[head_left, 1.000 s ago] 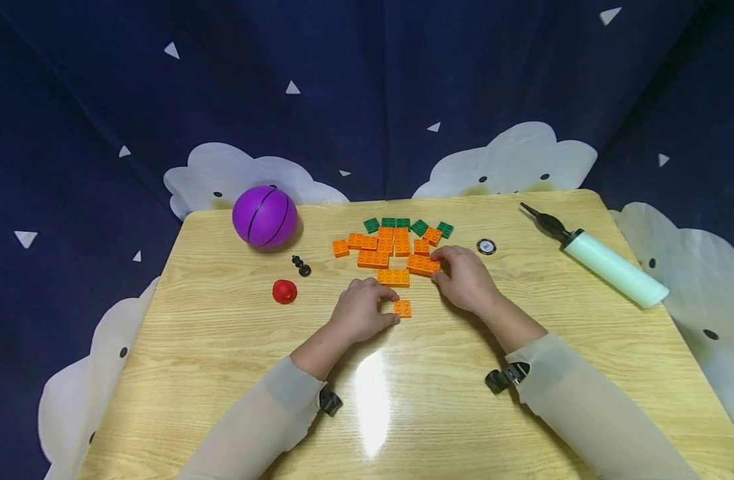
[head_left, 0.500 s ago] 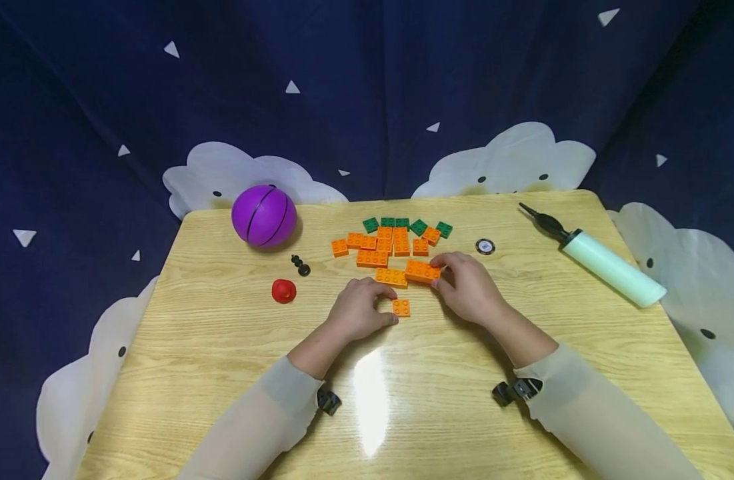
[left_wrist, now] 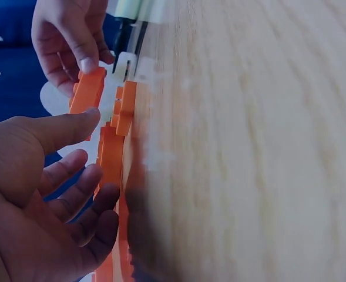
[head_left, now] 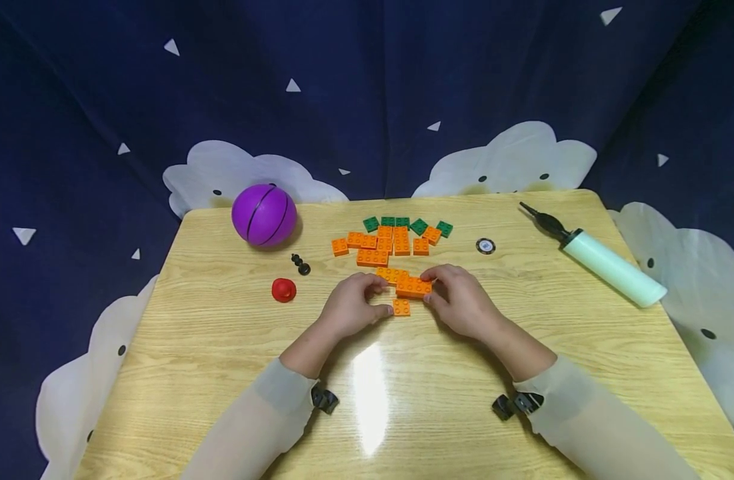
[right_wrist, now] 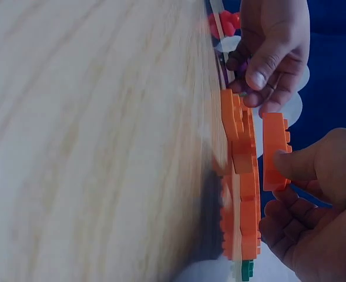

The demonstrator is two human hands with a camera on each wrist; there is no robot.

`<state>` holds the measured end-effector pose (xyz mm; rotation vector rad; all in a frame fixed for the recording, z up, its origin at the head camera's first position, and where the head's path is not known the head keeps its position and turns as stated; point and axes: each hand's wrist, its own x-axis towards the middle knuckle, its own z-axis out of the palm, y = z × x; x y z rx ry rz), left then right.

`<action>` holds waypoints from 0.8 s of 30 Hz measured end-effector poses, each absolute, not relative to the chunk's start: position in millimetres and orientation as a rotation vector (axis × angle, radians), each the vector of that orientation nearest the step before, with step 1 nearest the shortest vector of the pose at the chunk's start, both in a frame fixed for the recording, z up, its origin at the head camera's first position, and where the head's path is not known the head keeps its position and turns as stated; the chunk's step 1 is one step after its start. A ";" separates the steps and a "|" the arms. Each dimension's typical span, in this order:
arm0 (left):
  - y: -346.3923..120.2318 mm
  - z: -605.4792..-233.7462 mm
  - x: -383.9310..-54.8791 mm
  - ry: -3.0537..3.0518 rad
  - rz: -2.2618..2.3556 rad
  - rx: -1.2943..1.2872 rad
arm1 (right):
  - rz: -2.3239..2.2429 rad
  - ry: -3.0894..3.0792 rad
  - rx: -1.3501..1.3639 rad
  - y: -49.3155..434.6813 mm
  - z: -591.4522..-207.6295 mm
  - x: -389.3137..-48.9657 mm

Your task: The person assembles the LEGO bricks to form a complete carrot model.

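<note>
Orange studded brick (head_left: 413, 287) pinched by right hand (head_left: 461, 301); left hand (head_left: 347, 307) fingers loosely curled, empty.

Head view overhead; wrist views close, sharing the table (head_left: 223, 333)

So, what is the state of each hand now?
Left hand: open, fingers by the orange bricks.
Right hand: holding a long orange brick.

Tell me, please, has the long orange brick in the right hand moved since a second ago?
Yes. The long orange brick has come nearer the person and leftward, away from the poker chip, gripped by the right hand.
</note>
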<state>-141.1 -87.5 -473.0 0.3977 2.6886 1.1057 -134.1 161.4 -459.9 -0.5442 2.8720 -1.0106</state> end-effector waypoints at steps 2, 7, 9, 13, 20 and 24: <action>-87.5 -473.1 -140.9 2.686 1.126 0.394 | -1.021 2.861 -0.558 159.8 -460.4 -131.8; -86.8 -472.0 -140.1 2.676 1.166 0.401 | -1.028 2.852 -0.599 155.0 -461.3 -127.3; -86.5 -471.9 -139.9 2.668 1.178 0.411 | -1.025 2.849 -0.611 153.1 -461.5 -125.8; -86.5 -471.8 -139.3 2.663 1.173 0.425 | -1.010 2.831 -0.614 149.7 -462.8 -123.4; -86.9 -473.2 -137.1 2.674 1.123 0.441 | -0.974 2.811 -0.623 145.6 -465.5 -120.4; -87.2 -474.9 -136.3 2.673 1.107 0.444 | -0.953 2.819 -0.636 144.7 -467.2 -119.5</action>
